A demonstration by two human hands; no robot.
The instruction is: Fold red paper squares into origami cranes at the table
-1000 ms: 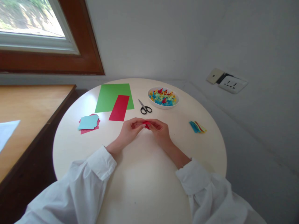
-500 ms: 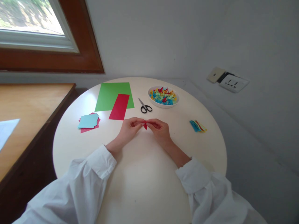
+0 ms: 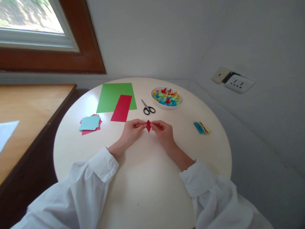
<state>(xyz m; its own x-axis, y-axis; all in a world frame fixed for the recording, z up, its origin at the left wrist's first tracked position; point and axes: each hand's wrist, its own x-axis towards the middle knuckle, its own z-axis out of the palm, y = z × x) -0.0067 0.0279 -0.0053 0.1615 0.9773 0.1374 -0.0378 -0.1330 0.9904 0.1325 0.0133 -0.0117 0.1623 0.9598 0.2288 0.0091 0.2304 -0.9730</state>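
A small folded red paper (image 3: 148, 126), diamond-shaped, is pinched between both hands above the middle of the round white table (image 3: 147, 178). My left hand (image 3: 133, 129) grips its left corner between thumb and fingers. My right hand (image 3: 164, 131) holds the right corner the same way. Just beyond the hands lie scissors with black handles (image 3: 148, 109). A red paper strip (image 3: 121, 108) lies close to my left hand, partly over a green paper sheet (image 3: 111, 95).
Past the scissors stands a white dish (image 3: 166, 107) full of small colourful folded paper pieces. A stack of light blue and red paper squares (image 3: 90, 123) lies at left; several folded coloured papers (image 3: 202, 128) lie at right. A wooden desk (image 3: 30, 108) adjoins on the left.
The red paper now shows as a full diamond between the fingertips, where before its upper part was covered by the fingers. The fingertips have moved slightly apart.
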